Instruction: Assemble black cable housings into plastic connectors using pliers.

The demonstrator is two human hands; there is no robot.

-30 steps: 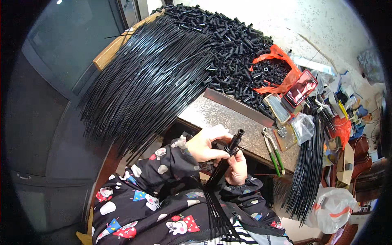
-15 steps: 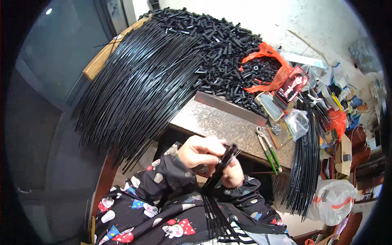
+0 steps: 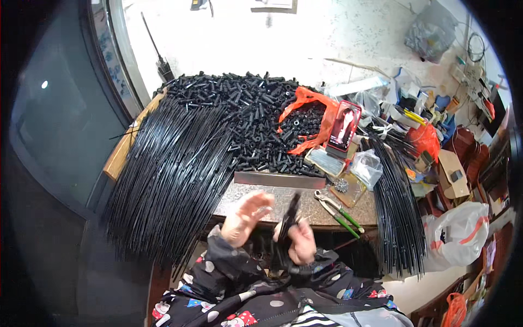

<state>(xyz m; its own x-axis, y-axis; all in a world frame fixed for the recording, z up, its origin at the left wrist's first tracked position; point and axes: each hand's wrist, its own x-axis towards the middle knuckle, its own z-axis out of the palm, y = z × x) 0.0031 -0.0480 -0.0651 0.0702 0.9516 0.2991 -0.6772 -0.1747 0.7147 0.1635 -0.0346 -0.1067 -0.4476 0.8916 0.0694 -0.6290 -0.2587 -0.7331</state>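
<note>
My left hand [image 3: 248, 217] is raised over the table's front edge, slightly blurred, its fingers stretched out and holding nothing. To its right, my right hand [image 3: 302, 244] is closed around a dark bundle of thin black rods [image 3: 292, 211]. The thick upper end of the bundle points up past my fingers; its lower part is blurred and lost against my dark patterned clothing. A gap separates my left hand from the bundle. Beyond both hands runs a flat metal bar [image 3: 279, 180] in front of a heap of short black tubular parts [image 3: 256, 117].
A thick spread of long black rods [image 3: 169, 180] hangs over the left front edge; another bunch [image 3: 395, 212] hangs at the right. Green-handled pliers [image 3: 340, 215], a phone [image 3: 344, 126], a red plastic bag [image 3: 329, 111] and a white plastic bag [image 3: 457, 231] are on the right.
My left hand has come off the bundle and opened, moving slightly left. My right hand still grips it. The view has shifted, showing more wall behind the heap.
</note>
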